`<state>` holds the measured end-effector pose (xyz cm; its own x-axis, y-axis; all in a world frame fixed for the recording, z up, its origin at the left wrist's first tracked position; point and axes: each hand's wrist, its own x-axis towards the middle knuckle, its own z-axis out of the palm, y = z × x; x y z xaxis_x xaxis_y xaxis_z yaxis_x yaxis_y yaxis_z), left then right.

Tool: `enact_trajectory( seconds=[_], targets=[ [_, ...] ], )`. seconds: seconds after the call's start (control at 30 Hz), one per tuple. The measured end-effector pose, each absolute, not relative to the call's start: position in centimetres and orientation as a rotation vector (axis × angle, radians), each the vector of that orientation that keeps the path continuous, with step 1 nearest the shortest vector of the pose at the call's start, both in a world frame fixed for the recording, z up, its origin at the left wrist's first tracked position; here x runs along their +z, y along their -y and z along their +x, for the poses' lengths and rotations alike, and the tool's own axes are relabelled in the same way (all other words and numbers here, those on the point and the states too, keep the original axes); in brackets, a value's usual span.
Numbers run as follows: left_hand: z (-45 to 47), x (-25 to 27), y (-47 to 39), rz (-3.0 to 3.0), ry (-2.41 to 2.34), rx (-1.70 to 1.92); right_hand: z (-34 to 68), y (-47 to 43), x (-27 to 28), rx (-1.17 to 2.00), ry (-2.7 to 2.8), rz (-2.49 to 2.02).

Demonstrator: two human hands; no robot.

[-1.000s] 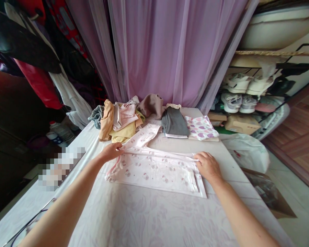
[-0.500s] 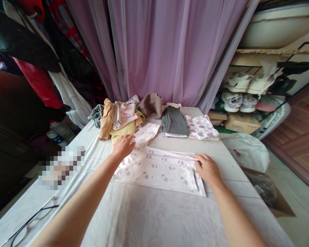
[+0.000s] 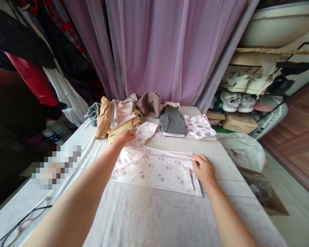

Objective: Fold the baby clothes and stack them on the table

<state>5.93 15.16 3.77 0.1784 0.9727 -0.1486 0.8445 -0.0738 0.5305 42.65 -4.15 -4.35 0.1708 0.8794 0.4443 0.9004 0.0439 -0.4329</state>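
A pale pink top [image 3: 151, 168] with small printed cartoon figures lies spread across the bed or table before me. One sleeve [image 3: 147, 132] points away toward the clothes at the back, and layered edges show at the right end. My left hand [image 3: 127, 136] is closed at the base of that sleeve, its fingertips partly hidden. At the far right corner of the top, my right hand [image 3: 203, 168] pinches the upper edge between thumb and fingers. Behind the top are a folded dark grey garment [image 3: 172, 120] and a folded cloth with purple and pink hearts [image 3: 199, 127].
A loose heap of clothes, including a yellow garment [image 3: 120, 129] and a brown one [image 3: 149, 104], lies at the back left. Eyeglasses [image 3: 25, 219] rest at the near left. Purple curtains [image 3: 154, 51] hang behind; a shoe rack with sneakers [image 3: 230, 99] stands right.
My left hand has shifted slightly up and right along the top, its fingers now more curled. My right hand stays at the same corner. The whole view has shifted a little.
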Motion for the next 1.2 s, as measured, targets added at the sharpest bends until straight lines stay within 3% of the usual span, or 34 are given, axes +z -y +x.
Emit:
enact_trajectory(
  seconds=[0.23,0.37,0.63,0.83,1.0,1.1,1.2],
  targets=[
    [3.1,6.0,-10.7,1.62,-1.29,0.497,42.7,4.1,-4.6,-0.043,1.672,-1.804],
    [0.7,7.0,-6.9,1.405,-1.034,0.36,42.8,4.1,-4.5,-0.02,1.674,-1.817],
    [0.7,5.9,-5.2,1.565,-1.223,0.154,42.6,4.2,-4.2,0.007,1.655,-1.767],
    [4.9,3.9,-6.3,1.718,-1.422,0.444,42.7,4.1,-4.4,0.032,1.657,-1.707],
    [5.8,4.4,-5.5,1.457,-1.075,0.646,42.7,4.1,-4.4,0.044,1.648,-1.699],
    [4.4,5.4,-5.1,1.434,-0.911,0.457,42.6,4.2,-4.4,0.047,1.645,-1.7],
    [3.1,6.6,-4.8,1.518,-0.831,0.04,42.7,4.2,-4.6,0.008,1.626,-1.68]
  ],
)
